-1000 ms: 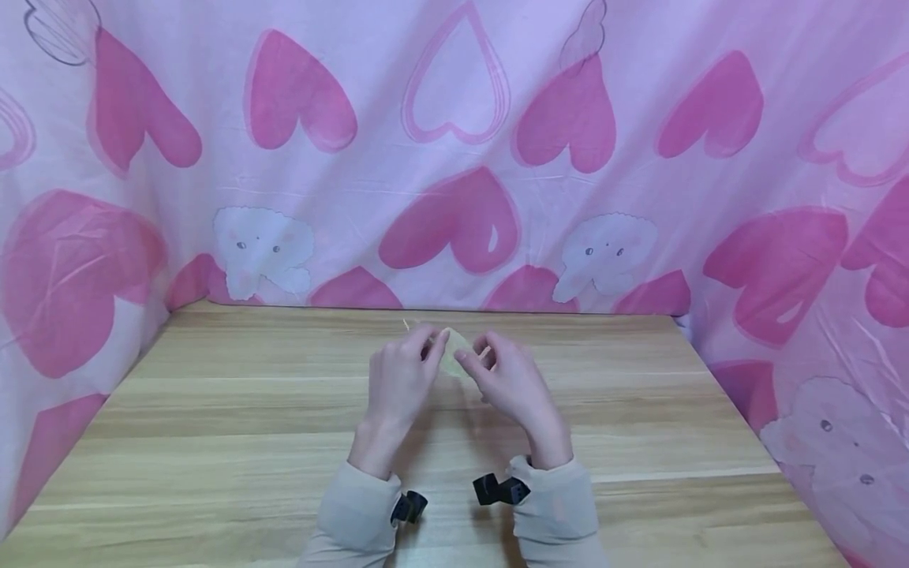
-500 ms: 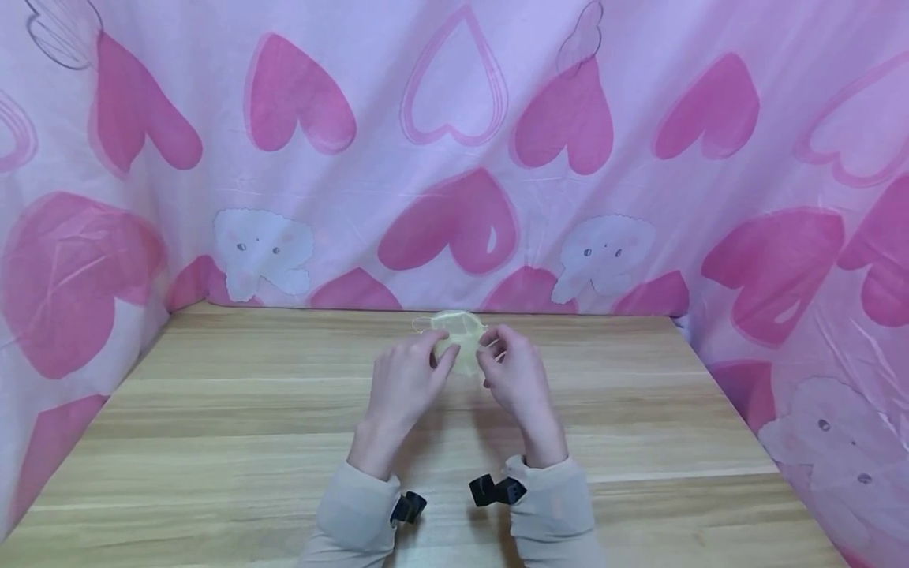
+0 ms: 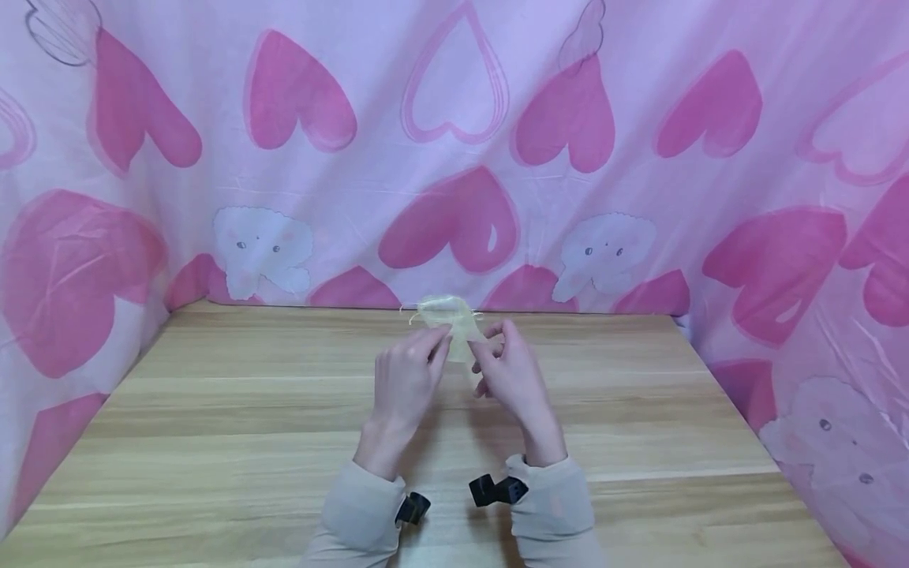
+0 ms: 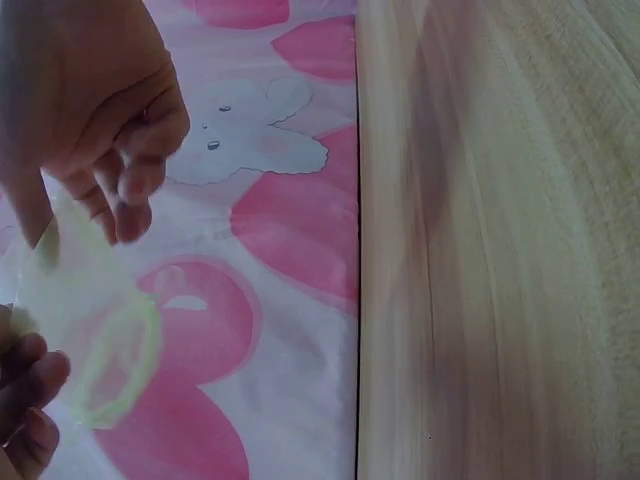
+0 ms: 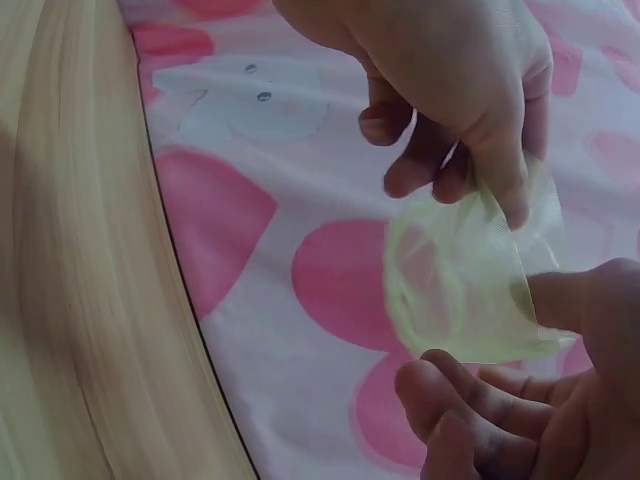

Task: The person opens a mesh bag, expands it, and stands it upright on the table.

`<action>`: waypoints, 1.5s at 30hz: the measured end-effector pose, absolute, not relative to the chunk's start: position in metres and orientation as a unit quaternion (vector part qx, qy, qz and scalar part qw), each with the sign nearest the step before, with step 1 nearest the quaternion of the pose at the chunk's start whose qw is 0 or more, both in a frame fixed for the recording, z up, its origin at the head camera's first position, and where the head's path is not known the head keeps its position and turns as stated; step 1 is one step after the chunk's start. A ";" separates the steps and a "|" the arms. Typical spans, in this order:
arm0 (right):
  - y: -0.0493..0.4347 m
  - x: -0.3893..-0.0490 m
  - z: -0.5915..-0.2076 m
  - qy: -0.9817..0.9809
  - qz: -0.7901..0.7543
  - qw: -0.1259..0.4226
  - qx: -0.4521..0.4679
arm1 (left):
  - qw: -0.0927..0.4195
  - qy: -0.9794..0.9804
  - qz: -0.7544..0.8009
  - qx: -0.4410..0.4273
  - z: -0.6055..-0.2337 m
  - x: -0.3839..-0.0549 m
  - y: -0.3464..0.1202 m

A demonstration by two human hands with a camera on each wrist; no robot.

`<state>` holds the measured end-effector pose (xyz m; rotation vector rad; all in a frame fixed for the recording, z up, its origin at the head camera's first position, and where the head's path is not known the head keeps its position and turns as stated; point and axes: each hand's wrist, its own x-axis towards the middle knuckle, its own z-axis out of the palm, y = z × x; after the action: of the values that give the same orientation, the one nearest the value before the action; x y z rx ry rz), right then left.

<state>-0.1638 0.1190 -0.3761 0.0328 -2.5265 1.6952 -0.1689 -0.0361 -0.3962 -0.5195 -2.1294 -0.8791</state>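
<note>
A small sheer pale-yellow drawstring pouch is held up between both hands, over the far edge of the table in the head view. Thin strings stick out on either side of it. My left hand pinches its lower left part. The right hand pinches the right part between thumb and forefinger, other fingers loosely bent. Seen from the right wrist, the pouch has its rounded rim turned away from the hands, and a left fingertip shows through the cloth. From the left wrist, the pouch is partly hidden by fingers.
A wood-grain table lies under the hands. Behind it and at both sides hangs a pink curtain with hearts and white cartoon animals. Small black cameras sit at both cuffs.
A second ago the pouch was mostly hidden, low between the hands. It has since spread out and moved up and away, its rim now showing beyond the fingers. The hands have shifted their hold slightly.
</note>
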 end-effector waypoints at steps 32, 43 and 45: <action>0.110 -0.162 -0.377 -0.821 0.526 0.193 0.106 | -0.044 -0.693 -0.711 -0.107 -0.387 -0.169 -0.038; 0.107 -0.160 -0.374 -0.789 0.572 0.200 0.106 | 0.084 -0.717 -0.687 -0.084 -0.377 -0.163 -0.031; 0.107 -0.160 -0.373 -0.786 0.580 0.186 0.106 | 0.103 -0.725 -0.676 -0.085 -0.372 -0.159 -0.029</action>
<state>-0.1599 0.1074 -0.3734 0.2989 -2.2143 1.6336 -0.1589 -0.0292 -0.3720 -0.2496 -2.1404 -1.9936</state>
